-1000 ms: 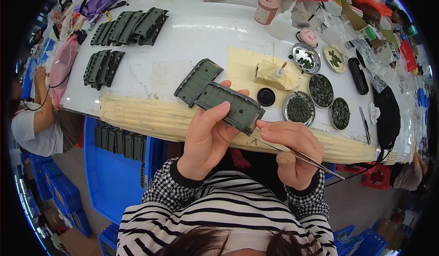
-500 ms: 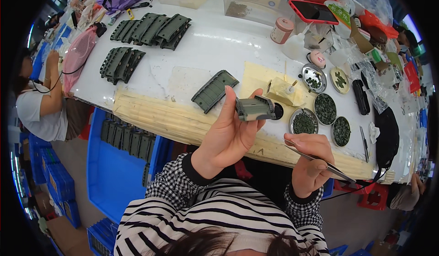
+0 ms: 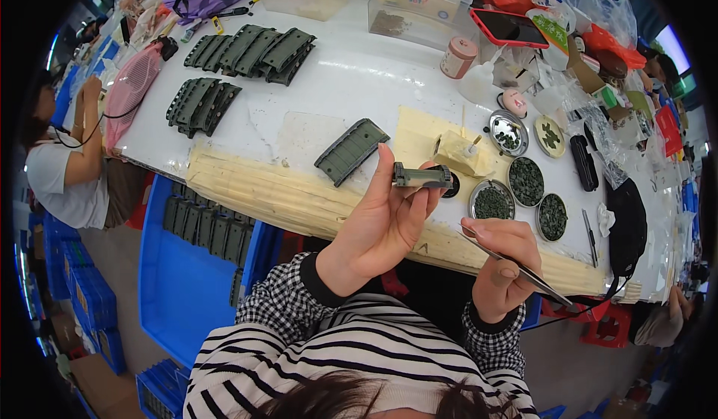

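Between the thumb and fingers of my left hand (image 3: 374, 228) is a dark green curved plastic part (image 3: 422, 177), held up edge-on above the table's front edge. My right hand (image 3: 502, 265) is closed round metal tweezers (image 3: 540, 284), to the right of that part and apart from it. A similar ribbed green panel (image 3: 351, 152) lies on the table just beyond my left fingers. Close to my right hand stand round dishes of small dark green pieces, among them a metal dish (image 3: 493, 200) and a fuller dish (image 3: 526, 181).
Green panels are stacked at the table's far left (image 3: 258, 51). A yellowish block (image 3: 464, 155) sits on a yellow sheet. Beyond are a pink-labelled jar (image 3: 458, 57) and a red-edged phone (image 3: 510, 28). Below left, a blue crate (image 3: 183, 284) holds more panels. A person (image 3: 67, 172) sits at left.
My left hand has tilted the green part so that it shows more edge-on, and shifted slightly right. My right hand still grips the tweezers, nearly in the same place.
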Motion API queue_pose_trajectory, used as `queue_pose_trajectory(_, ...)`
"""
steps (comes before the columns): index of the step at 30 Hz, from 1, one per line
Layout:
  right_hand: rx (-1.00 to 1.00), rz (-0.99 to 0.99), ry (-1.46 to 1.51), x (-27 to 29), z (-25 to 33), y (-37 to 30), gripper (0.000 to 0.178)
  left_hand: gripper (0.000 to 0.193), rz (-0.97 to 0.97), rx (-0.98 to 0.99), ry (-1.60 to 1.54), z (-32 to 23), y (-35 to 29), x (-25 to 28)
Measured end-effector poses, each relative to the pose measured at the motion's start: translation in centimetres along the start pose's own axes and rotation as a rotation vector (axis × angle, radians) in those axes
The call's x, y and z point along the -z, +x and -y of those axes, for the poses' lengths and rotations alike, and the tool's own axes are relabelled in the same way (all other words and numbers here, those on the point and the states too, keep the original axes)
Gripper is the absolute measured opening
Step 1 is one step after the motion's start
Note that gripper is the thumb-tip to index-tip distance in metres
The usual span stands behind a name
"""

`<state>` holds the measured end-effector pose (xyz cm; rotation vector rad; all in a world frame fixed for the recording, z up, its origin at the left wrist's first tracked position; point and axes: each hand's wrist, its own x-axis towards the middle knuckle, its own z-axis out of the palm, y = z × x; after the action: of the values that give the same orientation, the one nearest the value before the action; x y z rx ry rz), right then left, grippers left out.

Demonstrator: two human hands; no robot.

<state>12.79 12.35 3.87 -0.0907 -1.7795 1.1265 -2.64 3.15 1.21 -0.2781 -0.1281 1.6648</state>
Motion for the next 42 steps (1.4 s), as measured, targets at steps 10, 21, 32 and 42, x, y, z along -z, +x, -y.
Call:
queue_pose_trajectory(10,0.118,0.208,-0.261,0.5,2.3,1.4,0.039,0.06,-0.1,-0.024,0.153,0.7,-0.9,-0.9)
queue_pose_trajectory(21,0.228,0.262,-0.415,-1.3,2.9,1.1,0.041,0.067,-0.05,0.044,0.035,0.7,-2.5,1.1)
queue_pose_trajectory(32,0.17,0.324,-0.388,-1.4,3.8,1.0,0.042,0.066,-0.077,0.032,0.054,0.6,-3.6,1.1)
queue_pose_trajectory(42,0.286,0.374,-0.474,-0.4,4.1,1.4,0.036,0.062,-0.172,-0.075,0.177,2.2,-3.6,0.0)
